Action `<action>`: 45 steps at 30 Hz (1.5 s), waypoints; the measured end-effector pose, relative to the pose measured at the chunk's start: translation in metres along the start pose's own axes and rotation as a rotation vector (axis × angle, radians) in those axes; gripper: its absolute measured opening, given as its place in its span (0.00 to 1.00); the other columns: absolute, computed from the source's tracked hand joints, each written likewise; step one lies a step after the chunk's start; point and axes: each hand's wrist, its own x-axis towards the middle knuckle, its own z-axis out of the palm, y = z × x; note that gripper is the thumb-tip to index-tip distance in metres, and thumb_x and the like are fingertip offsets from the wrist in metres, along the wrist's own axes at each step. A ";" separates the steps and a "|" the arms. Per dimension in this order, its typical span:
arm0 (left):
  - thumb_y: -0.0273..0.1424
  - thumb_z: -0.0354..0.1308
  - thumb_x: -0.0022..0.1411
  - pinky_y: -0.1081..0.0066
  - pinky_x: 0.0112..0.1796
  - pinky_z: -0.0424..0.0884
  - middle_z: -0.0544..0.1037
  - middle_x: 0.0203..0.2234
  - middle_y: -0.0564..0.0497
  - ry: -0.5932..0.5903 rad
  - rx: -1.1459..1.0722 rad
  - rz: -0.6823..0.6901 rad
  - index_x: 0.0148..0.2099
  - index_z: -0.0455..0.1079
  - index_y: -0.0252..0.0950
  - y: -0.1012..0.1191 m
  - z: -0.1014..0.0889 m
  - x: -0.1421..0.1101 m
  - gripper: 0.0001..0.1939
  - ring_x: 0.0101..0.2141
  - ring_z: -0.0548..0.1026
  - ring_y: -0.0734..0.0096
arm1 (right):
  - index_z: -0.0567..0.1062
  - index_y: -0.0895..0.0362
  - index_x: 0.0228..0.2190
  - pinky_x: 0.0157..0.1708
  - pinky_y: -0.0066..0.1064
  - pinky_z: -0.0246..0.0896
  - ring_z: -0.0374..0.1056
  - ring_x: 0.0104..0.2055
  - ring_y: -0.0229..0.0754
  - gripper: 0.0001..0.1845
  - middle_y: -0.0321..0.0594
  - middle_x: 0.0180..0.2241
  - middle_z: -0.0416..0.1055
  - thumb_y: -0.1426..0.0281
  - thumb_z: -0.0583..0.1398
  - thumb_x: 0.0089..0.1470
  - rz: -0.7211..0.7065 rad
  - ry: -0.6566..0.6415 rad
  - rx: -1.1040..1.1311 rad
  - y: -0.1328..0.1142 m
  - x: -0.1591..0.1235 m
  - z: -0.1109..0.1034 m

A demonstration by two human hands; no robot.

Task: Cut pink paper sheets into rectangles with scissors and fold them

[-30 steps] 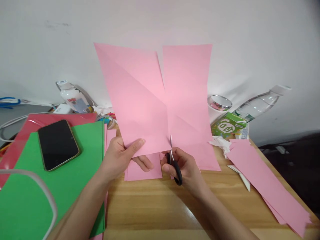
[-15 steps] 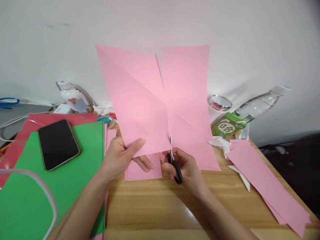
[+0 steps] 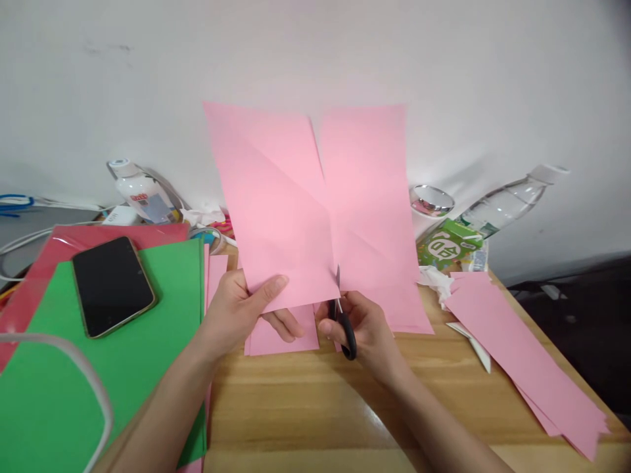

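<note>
My left hand (image 3: 254, 302) pinches the lower left edge of a pink paper sheet (image 3: 280, 217), thumb on top and fingers beneath. The sheet stands raised above the table, and a slit splits its upper part into two halves. In my right hand (image 3: 362, 325) is a pair of scissors with black handles (image 3: 349, 336). Their blades sit at the sheet's lower edge, in line with the slit. The blades look nearly closed, and part of them is hidden by the paper. Under the raised sheet, more pink paper (image 3: 283, 335) lies on the table.
Pink strips (image 3: 527, 361) lie at the right of the wooden table (image 3: 276, 407), near a crumpled tissue (image 3: 436, 281), green box (image 3: 448, 244), tape roll (image 3: 431, 200) and clear bottle (image 3: 507, 203). At left, a phone (image 3: 113, 286) rests on green sheets (image 3: 162, 368); a white bottle (image 3: 145, 190) stands behind.
The top edge of the pink sheet has dipped a little and its upper corners have drawn inward. Both hands keep their hold, and the scissors have barely shifted.
</note>
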 end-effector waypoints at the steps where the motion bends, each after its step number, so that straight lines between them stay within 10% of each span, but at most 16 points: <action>1: 0.33 0.55 0.59 0.74 0.16 0.73 0.77 0.14 0.46 0.005 -0.002 0.001 0.22 0.70 0.28 0.000 0.000 0.000 0.16 0.15 0.75 0.66 | 0.66 0.58 0.25 0.16 0.24 0.52 0.60 0.21 0.32 0.18 0.36 0.25 0.67 0.62 0.67 0.40 -0.005 -0.003 -0.002 -0.001 0.000 0.000; 45: 0.33 0.55 0.59 0.75 0.15 0.71 0.77 0.14 0.46 -0.020 0.033 0.000 0.23 0.72 0.29 -0.001 -0.003 -0.001 0.16 0.15 0.75 0.67 | 0.68 0.58 0.27 0.16 0.24 0.50 0.57 0.21 0.32 0.20 0.35 0.25 0.66 0.61 0.69 0.37 0.023 -0.062 0.028 -0.004 0.000 0.000</action>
